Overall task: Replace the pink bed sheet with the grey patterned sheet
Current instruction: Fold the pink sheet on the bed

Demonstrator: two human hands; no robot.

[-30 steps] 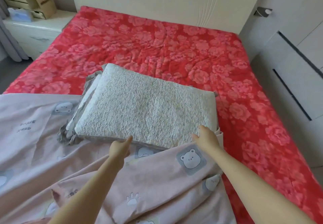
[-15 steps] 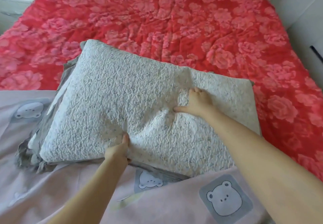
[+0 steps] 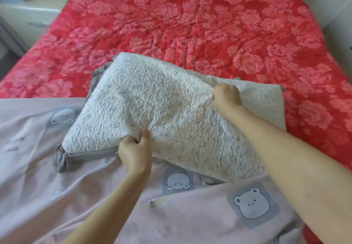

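1. Left hand (image 3: 136,148) is curled tight on the near edge of the folded grey patterned sheet (image 3: 152,106). Right hand (image 3: 226,95) pinches a bunch of its top layer farther in.
2. The sheet lies straight ahead of both hands, long axis roughly left-right, with the left hand on the closer edge.
3. It sits partly on the bunched pink sheet (image 3: 76,196), partly on the red floral cover (image 3: 190,24), so unfolding probably comes next.

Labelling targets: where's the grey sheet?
Head view, centre: grey patterned sheet lies folded across pink sheet and red quilt, held by left hand and right hand.
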